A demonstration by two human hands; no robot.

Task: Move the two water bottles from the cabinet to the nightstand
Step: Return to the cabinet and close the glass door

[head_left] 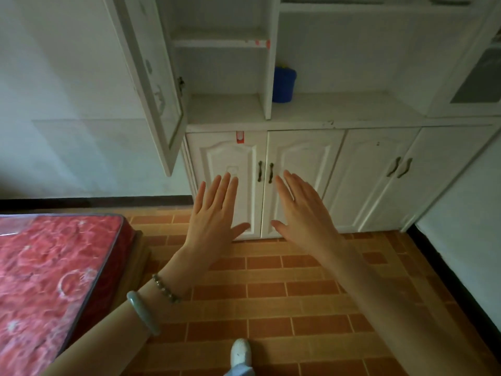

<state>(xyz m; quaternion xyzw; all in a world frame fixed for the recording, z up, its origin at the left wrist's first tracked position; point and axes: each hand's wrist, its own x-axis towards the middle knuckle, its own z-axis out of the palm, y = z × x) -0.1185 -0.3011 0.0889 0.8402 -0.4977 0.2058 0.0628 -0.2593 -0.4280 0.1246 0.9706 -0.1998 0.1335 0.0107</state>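
Note:
A white cabinet [311, 123] stands ahead against the wall, with open shelves above and shut lower doors. I see no water bottles on its shelves or counter. The nightstand is out of view. My left hand [214, 215] and my right hand [303, 213] are both stretched out flat, palms down, fingers apart and holding nothing. They hover in front of the lower double doors, just below the two dark handles [265, 172].
A blue lidded container [283, 84] sits on the cabinet counter. An upper glass door [157, 85] hangs open to the left. A bed with a red mattress [54, 280] fills the lower left. Brick-pattern floor tiles [271, 308] lie between me and the cabinet.

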